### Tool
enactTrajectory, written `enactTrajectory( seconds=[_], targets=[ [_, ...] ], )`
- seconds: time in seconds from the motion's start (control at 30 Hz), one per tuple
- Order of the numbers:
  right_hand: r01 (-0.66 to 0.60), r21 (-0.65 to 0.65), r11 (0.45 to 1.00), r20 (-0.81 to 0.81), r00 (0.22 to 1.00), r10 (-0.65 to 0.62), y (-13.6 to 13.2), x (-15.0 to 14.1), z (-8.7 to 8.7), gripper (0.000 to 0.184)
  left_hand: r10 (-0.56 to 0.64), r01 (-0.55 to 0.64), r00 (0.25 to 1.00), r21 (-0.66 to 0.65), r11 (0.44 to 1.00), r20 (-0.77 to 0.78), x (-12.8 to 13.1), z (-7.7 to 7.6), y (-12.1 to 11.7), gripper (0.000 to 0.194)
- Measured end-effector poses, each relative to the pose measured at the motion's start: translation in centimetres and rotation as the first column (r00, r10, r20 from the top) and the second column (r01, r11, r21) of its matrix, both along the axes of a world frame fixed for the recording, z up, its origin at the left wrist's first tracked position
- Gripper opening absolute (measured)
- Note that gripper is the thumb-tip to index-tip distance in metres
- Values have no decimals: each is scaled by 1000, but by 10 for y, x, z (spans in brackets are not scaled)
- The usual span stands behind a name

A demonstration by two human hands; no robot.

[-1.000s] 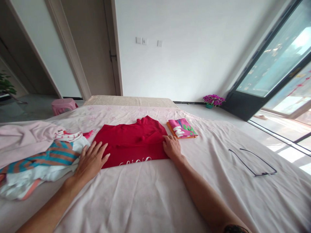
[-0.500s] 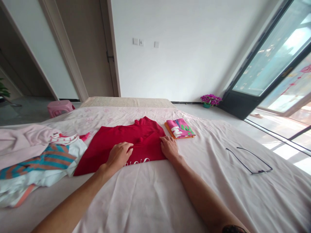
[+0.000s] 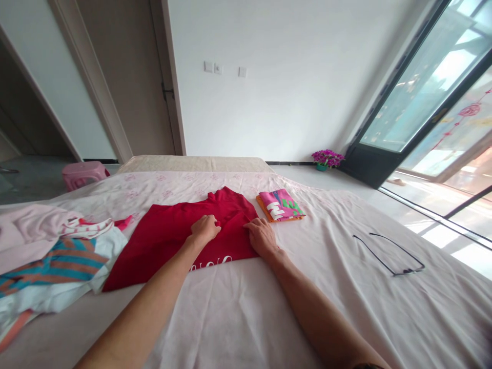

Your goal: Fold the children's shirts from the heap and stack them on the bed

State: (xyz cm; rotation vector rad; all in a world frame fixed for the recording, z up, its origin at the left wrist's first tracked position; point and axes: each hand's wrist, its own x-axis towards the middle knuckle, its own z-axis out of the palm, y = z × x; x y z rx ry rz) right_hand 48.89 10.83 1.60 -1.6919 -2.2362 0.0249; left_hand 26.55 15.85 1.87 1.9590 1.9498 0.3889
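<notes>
A red T-shirt with white lettering along its near edge lies doubled over on the bed. My left hand is closed on the middle of it, with a bit of red cloth showing at the fingertips. My right hand rests on the shirt's right end, its fingers stretched out over the fabric. Just beyond that hand sits a small folded stack, a pink printed garment over an orange one.
Loose clothes are heaped on the left of the bed. Eyeglasses lie on the sheet at the right. A pink stool stands past the bed's left side, and purple flowers in a pot stand by the glass door.
My left hand has moved forward and right over the shirt, and its fingers have closed on the cloth. The right hand stays on the right end. The view has shifted slightly.
</notes>
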Motion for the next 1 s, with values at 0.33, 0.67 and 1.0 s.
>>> enactTrajectory(
  seconds=[0.33,0.67,1.0],
  targets=[
    [113,27,993,-97,989,-110,17,7,-16,48,14,-10,981,-24,1000,191,6,-9,5,37],
    [110,-63,992,-113,987,-117,29,11,-18,56,-83,61,977,119,991,194,10,-5,-9,20],
    [115,-16,993,-315,942,-114,29,13,-24,28,-294,215,925,307,927,241,6,-18,-48,35]
  ],
)
